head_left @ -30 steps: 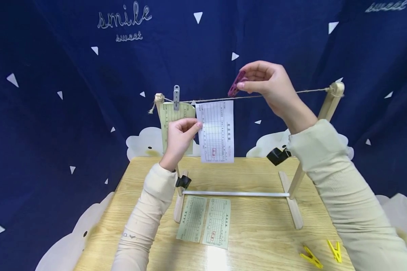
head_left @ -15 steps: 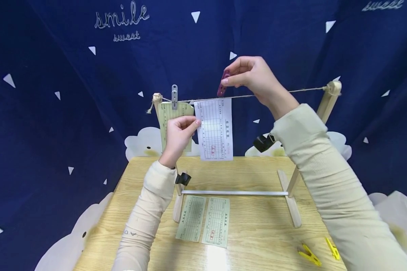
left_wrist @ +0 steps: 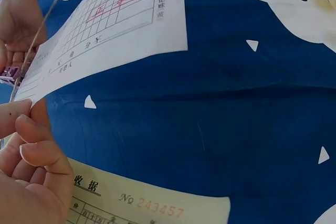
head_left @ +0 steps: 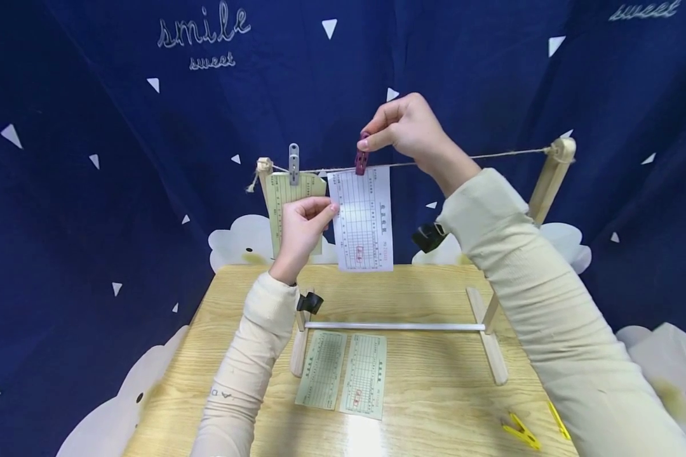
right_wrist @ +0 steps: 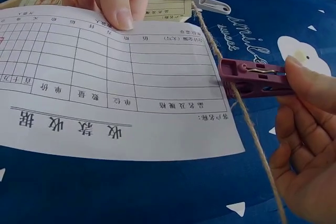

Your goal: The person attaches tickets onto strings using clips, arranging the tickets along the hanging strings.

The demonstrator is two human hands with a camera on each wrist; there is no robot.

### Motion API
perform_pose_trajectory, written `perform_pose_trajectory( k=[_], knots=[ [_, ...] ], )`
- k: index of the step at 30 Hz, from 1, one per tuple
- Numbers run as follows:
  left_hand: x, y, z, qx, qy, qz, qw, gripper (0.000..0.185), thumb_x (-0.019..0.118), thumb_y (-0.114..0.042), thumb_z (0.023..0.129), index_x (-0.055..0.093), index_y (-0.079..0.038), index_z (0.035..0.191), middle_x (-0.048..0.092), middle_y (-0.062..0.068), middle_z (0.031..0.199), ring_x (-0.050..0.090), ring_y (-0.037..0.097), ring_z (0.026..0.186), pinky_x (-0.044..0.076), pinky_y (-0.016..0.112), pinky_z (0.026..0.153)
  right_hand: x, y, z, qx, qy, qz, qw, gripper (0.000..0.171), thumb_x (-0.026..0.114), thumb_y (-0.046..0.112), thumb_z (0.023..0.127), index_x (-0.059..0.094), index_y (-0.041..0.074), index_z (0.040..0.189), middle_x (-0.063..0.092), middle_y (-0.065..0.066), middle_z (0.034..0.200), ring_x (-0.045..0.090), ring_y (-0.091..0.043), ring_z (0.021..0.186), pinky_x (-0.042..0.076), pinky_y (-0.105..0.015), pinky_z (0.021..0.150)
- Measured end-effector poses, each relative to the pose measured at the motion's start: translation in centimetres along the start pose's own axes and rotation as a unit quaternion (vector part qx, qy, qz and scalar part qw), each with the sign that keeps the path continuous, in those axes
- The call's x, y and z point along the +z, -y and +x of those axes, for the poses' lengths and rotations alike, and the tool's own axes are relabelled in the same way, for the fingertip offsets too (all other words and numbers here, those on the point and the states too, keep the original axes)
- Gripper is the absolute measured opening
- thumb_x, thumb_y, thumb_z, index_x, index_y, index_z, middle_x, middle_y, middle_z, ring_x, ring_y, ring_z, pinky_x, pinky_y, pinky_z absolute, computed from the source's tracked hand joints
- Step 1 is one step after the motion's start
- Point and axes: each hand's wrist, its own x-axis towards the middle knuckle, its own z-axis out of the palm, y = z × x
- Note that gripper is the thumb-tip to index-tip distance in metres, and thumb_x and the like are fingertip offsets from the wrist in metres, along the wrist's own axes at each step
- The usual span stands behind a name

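Observation:
A white printed slip hangs against a twine line strung between two wooden posts. My left hand pinches the slip's left edge. My right hand pinches a purple clothespin at the slip's top edge on the twine; in the right wrist view the purple clothespin has its jaws over the twine at the paper's edge. A yellowish slip hangs to the left under a grey clothespin.
The wooden rack stands on a wooden table. Two greenish slips lie flat in front of its crossbar. Two yellow clothespins lie at the front right. A dark blue cloth hangs behind.
My right hand has carried the purple clothespin leftward and down along the twine to the white slip's top edge. The left hand has held the slip in place.

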Motion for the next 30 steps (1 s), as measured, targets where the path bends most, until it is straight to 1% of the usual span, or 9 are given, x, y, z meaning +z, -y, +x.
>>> perform_pose_trajectory(
  k=[3,4,10,15,20,26,30],
  knots=[
    [0.0,0.0,0.1,0.002,-0.001,0.003,1.0000,0.016,0.065,-0.004,0.082,0.066,0.010,0.090,0.062,-0.003,0.070,0.052,0.005,0.060,0.044,0.016,0.053,0.2,0.0,0.1,0.001,0.006,-0.016,1.000,0.008,0.076,0.000,0.070,0.068,0.002,0.067,0.063,-0.003,0.069,0.055,-0.019,0.077,0.038,-0.030,0.076],
    [0.0,0.0,0.1,0.001,-0.002,0.003,1.0000,0.016,0.066,-0.004,0.082,0.066,0.010,0.090,0.062,-0.003,0.070,0.052,0.005,0.060,0.044,0.016,0.053,0.3,0.0,0.1,0.002,0.009,-0.021,1.000,0.008,0.076,0.000,0.070,0.068,0.001,0.067,0.063,-0.004,0.069,0.054,-0.019,0.077,0.039,-0.030,0.076],
    [0.1,0.0,0.2,0.000,-0.007,-0.003,1.0000,0.016,0.066,-0.003,0.082,0.066,0.010,0.090,0.062,-0.004,0.070,0.053,0.007,0.060,0.044,0.017,0.053,0.9,-0.4,0.3,0.003,0.034,-0.040,0.999,0.009,0.076,-0.003,0.068,0.068,-0.001,0.067,0.063,-0.002,0.065,0.053,-0.017,0.070,0.042,-0.028,0.062],
    [0.2,-0.1,0.1,0.005,-0.006,-0.012,0.9999,0.015,0.065,-0.001,0.082,0.066,0.011,0.090,0.062,-0.004,0.069,0.052,0.005,0.060,0.044,0.016,0.052,1.1,-0.6,0.2,0.006,0.041,-0.041,0.998,0.010,0.077,-0.005,0.066,0.068,-0.002,0.068,0.063,-0.001,0.063,0.054,-0.016,0.067,0.042,-0.026,0.057],
    [0.2,-0.1,0.0,0.009,-0.008,-0.023,0.9997,0.015,0.065,0.001,0.081,0.065,0.013,0.090,0.061,-0.006,0.068,0.052,0.004,0.059,0.043,0.016,0.051,1.1,-0.6,0.0,0.015,0.052,-0.051,0.997,0.014,0.077,-0.004,0.066,0.067,-0.004,0.077,0.064,-0.002,0.065,0.055,-0.015,0.066,0.044,-0.027,0.061],
    [0.3,0.0,0.0,0.004,-0.008,-0.029,0.9995,0.016,0.065,0.001,0.081,0.065,0.013,0.091,0.061,-0.007,0.068,0.053,0.004,0.059,0.044,0.016,0.051,0.9,-0.6,-0.4,0.029,0.081,-0.083,0.993,0.025,0.078,0.002,0.068,0.066,-0.005,0.090,0.066,-0.008,0.078,0.057,-0.017,0.072,0.046,-0.026,0.068],
    [0.3,0.2,-0.1,-0.002,-0.007,-0.025,0.9997,0.016,0.065,-0.001,0.082,0.065,0.012,0.091,0.062,-0.006,0.069,0.052,0.005,0.059,0.044,0.016,0.052,0.8,-0.9,-0.5,0.032,0.087,-0.079,0.993,0.029,0.077,0.004,0.070,0.065,-0.004,0.095,0.065,-0.010,0.084,0.057,-0.019,0.075,0.046,-0.027,0.070]
  ],
)
